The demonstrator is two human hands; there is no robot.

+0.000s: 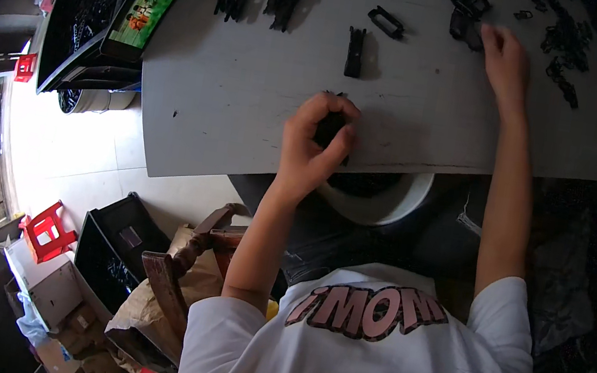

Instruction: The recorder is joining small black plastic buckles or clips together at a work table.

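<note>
A black part (330,131) is held in the curled left hand (306,141) near the front edge of the counter (217,111). The right hand (504,65) is positioned beside black pieces (464,27); its grip cannot be determined.

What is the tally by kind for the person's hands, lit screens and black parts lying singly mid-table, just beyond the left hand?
Hands: 2 (left hand, right hand)
Lit screens: 1 (screen)
Single black parts: 2 (long piece, open frame)
Total: 5, leaving out the heaped parts, which overlap too much to count
</note>
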